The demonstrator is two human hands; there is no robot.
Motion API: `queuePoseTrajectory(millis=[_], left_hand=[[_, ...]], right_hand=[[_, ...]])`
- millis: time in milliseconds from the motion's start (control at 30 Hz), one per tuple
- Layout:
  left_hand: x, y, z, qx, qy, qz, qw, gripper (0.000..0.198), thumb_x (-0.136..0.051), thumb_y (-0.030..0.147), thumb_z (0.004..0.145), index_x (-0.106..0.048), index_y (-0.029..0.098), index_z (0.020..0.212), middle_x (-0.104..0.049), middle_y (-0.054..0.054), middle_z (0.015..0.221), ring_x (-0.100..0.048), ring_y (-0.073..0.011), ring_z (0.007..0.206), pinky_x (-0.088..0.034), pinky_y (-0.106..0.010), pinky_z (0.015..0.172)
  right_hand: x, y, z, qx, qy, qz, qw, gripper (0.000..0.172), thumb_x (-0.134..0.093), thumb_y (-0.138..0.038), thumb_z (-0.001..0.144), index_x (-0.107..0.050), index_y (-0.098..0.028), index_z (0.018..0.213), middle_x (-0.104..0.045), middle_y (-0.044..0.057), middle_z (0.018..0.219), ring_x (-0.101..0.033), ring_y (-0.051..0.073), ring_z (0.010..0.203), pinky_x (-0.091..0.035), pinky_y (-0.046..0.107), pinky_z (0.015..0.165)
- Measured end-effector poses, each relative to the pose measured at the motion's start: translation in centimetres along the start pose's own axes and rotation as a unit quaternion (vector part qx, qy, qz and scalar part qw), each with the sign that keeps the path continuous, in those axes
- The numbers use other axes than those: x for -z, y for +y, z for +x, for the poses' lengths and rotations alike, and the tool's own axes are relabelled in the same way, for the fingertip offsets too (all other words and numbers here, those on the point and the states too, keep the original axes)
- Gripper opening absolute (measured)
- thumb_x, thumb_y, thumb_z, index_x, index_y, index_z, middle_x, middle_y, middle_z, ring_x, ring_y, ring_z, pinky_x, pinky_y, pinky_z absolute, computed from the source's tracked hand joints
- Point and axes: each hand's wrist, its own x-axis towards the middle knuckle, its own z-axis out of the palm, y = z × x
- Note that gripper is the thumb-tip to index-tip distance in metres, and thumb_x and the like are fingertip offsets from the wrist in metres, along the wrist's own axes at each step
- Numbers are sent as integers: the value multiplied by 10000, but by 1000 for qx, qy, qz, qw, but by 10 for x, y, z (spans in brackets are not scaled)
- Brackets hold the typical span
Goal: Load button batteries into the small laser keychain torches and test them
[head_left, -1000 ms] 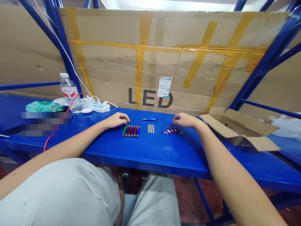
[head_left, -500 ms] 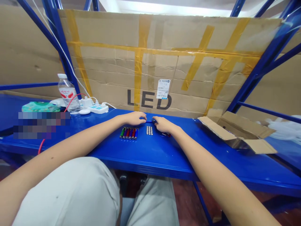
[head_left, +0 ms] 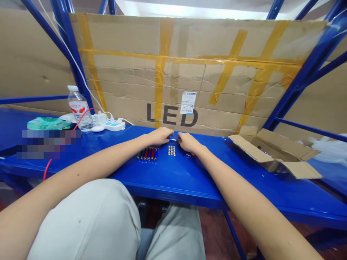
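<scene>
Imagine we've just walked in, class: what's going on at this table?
A seated person's left hand and right hand hold a small blue tube between them over the blue table. Nearer the person lie a row of coloured tubes, a block of silver discs and some small coloured pieces, partly hidden by the right hand. An open cardboard box sits off to the right.

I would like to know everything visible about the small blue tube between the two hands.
The blue tube looks slim, shiny and metallic, with a silver-coloured part toward the right. It runs crosswise, roughly level, just beyond the silver discs on the table. The left hand holds its left end, the right hand its right; fingers hide both ends. Whether it is opened, or touches the table, I cannot tell.
</scene>
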Motion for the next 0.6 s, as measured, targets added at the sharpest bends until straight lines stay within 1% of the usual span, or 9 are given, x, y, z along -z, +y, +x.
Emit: queuePoseTrajectory(millis=[67, 133, 200, 267, 333, 400, 500, 600], left_hand=[[2, 0, -3, -29, 32, 8, 999, 266, -515, 111, 818, -641, 155, 1048, -666, -107, 1022, -617, -231, 953, -456, -321, 829], [4, 3, -8, -43, 78, -8, 996, 266, -464, 110, 854, -632, 147, 1056, -649, -116, 1044, -610, -225, 984, -461, -336, 877], [7, 8, -16, -41, 126, -35, 991, 272, -435, 114, 872, -603, 141, 1083, -647, -119, 1056, -607, -223, 999, -468, -342, 886], [10, 13, -24, -22, 159, -54, 986, 250, -434, 127, 881, -580, 142, 1084, -659, -115, 1044, -616, -224, 976, -476, -343, 856], [12, 17, -31, -10, 163, -59, 985, 189, -457, 183, 906, -578, 152, 1048, -673, -106, 1009, -628, -225, 928, -477, -339, 807], [14, 18, -34, -9, 155, -54, 986, 168, -477, 259, 934, -583, 168, 1026, -686, -92, 980, -639, -223, 888, -471, -330, 765], [13, 18, -36, -8, 148, -28, 989, 210, -481, 350, 957, -591, 195, 1044, -703, -75, 973, -654, -225, 871, -459, -319, 729], [12, 20, -36, 0, 140, -11, 990, 247, -436, 378, 979, -601, 207, 1048, -713, -70, 974, -664, -230, 874, -447, -315, 719]], right_hand=[[7, -1, -4, -3, 31, 18, 999, 156, -463, -120, 889, -583, -162, 980, -693, 141, 963, -623, 253, 853, -385, 296, 668], [15, -3, -7, -6, 76, 53, 996, 151, -457, -137, 898, -573, -167, 990, -691, 133, 927, -619, 245, 824, -377, 293, 662], [20, -7, -9, 19, 117, 95, 988, 156, -438, -140, 910, -564, -172, 996, -687, 118, 908, -613, 233, 810, -376, 288, 667], [23, -12, -10, 58, 134, 127, 981, 160, -435, -129, 909, -562, -177, 995, -686, 105, 909, -607, 225, 816, -373, 281, 669], [23, -16, -11, 84, 131, 147, 977, 144, -452, -129, 901, -568, -177, 972, -681, 93, 879, -597, 216, 793, -365, 276, 659], [21, -19, -12, 97, 123, 165, 974, 120, -469, -136, 893, -574, -175, 933, -667, 72, 813, -578, 200, 739, -357, 271, 640], [19, -20, -14, 111, 127, 193, 967, 106, -476, -137, 881, -572, -181, 878, -639, 39, 725, -552, 179, 681, -350, 263, 623], [18, -20, -16, 119, 144, 208, 960, 100, -485, -142, 874, -570, -184, 845, -638, 35, 707, -552, 177, 671, -354, 262, 624]])
